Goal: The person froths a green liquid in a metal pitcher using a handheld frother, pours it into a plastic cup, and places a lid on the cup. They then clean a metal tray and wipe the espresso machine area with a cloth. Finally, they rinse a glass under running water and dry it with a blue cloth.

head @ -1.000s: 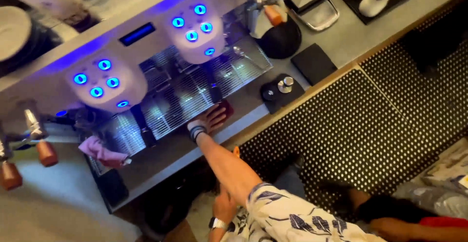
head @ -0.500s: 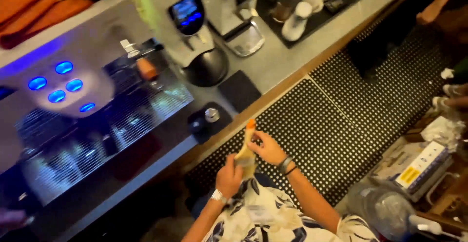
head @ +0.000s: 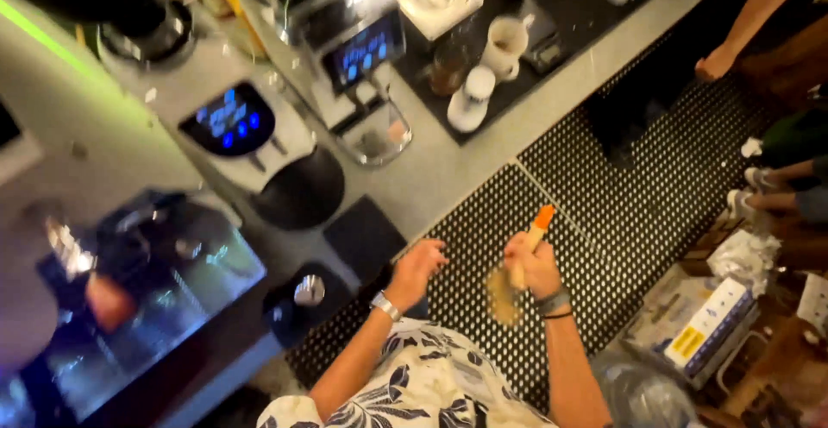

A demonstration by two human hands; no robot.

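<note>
Above black matting, right hand grips brush; left hand alongside, empty.

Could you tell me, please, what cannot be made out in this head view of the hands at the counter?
- Brush in the right hand: bristle end smeared by motion blur.
- Left hand: fingers curled, palm turned away, so whether it holds anything is unclear.
- Espresso machine: blurred, cut off by the left edge.
- Grinder screens: too small and blurred.
</note>
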